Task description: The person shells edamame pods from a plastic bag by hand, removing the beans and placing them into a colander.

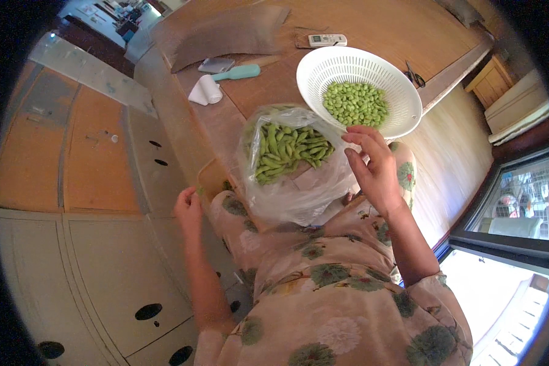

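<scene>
- One wooden bench [396,24] is carrying the work.
- A clear plastic bag [299,204] is lying open in front of the person.
- A white colander [314,73] is sitting beyond it, to the right.
- A tan bin [210,182] is standing low on the left.
- Both hands are working apart: the left hand [188,204] is hanging near the bin, fingers curled, any contents impossible to tell; the right hand [375,168] is hovering by the colander's near rim, thumb and fingertips parted, apparently empty.
- Green pods [287,146] are filling part of the bag; the next move is probably calling for picking one and splitting it.
- Shelled beans [355,104] are covering the colander's bottom; shelling seems to be going on, perhaps pausing between pods.
</scene>
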Demonstrator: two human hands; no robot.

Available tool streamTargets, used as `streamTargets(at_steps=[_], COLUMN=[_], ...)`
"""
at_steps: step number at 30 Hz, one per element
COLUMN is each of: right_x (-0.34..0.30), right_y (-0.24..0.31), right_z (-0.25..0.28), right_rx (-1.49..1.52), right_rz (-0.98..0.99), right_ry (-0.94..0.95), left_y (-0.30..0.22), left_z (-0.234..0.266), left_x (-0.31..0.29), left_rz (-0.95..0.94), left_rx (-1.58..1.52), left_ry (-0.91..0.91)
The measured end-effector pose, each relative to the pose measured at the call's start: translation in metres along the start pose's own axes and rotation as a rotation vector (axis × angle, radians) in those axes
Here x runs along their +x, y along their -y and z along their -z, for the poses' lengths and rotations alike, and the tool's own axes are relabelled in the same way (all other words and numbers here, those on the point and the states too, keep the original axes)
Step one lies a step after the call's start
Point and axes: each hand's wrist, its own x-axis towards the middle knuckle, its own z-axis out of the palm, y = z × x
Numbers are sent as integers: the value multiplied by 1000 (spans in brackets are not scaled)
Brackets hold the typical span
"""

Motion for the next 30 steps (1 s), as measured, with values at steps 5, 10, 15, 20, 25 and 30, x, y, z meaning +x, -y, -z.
streamTargets(at_steps=[5,10,15,20,25,30], right_x=[-9,-17,-25,-35,-38,-40], right_y=[5,-11,0,0,2,4], right_z=[-8,-16,-29,-34,-28,-30], right_rx=[46,80,158,149,154,150], right_rz=[-12,62,7,35,-10,-7], right_ry=[58,69,165,193,206,200], left_y=[41,-36,-86,-106,-120,-96], left_z=[2,-28,-78,-115,-133,-136], left_x=[20,-11,-46,-62,-64,-51], left_rz=[10,-220,-398,-855,-777,-561], left_rx=[-61,131,47,408,519,156], left_ry=[-27,90,288,311,282,310])
